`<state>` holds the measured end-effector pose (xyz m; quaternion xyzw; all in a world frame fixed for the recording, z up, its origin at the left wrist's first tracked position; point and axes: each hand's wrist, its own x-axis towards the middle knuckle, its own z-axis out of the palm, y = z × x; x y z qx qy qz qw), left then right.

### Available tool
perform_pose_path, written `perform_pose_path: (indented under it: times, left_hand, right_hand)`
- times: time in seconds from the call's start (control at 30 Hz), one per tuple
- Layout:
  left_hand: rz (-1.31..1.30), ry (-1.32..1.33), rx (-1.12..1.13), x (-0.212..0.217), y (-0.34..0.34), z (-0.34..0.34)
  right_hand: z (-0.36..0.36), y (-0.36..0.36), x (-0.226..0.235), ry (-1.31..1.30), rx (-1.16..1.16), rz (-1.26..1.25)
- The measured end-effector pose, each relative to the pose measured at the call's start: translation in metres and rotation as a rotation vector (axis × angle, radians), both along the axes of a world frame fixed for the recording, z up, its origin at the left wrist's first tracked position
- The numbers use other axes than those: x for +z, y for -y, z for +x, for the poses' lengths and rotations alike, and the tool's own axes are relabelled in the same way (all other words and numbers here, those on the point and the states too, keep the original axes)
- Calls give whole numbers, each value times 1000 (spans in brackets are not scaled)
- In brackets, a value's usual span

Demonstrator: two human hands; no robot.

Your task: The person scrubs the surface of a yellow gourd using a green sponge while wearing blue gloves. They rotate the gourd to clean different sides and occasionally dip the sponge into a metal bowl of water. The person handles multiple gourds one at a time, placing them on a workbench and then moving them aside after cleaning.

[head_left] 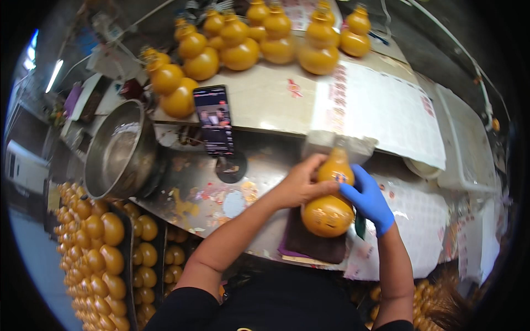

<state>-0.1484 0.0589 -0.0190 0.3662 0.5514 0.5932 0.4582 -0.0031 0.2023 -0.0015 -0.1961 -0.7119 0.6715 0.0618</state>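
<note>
A glossy orange-yellow gourd (327, 214) stands between my hands over a dark folded cloth pad (317, 245), its narrow neck pointing away from me. My bare left hand (302, 183) wraps round its waist from the left, thumb across the front. From the other side my right hand (369, 198), in a blue glove, presses its fingers against the upper bulb. A small colourful mark shows on the upper bulb, and dark marks on the lower one. Part of a dark green thing (360, 225) sticks out below the gloved hand; its kind is unclear.
Several finished-looking gourds (240, 49) line the raised shelf (265, 105) at the back. A phone (214, 121) on a round stand and a metal basin (118, 151) are at left. White printed sheets (386, 110) lie at right, beside a clear plastic bin (466, 140). Racked gourds (96, 259) fill the lower left.
</note>
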Motion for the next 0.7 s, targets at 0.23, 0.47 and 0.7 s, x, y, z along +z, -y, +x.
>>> perform_pose_path:
  times: [0.23,0.47,0.7]
  left_hand:
    - [50,75,-36,-3,6,-1]
    - [66,137,-46,-10,7,0]
    - [-6,90,51,4,3,13]
  right_hand:
    - [5,-4,-7,-17,41,-229]
    - [8,-7,-13,-19,55,-281]
    - [33,-20,-41,-105,-510,-873]
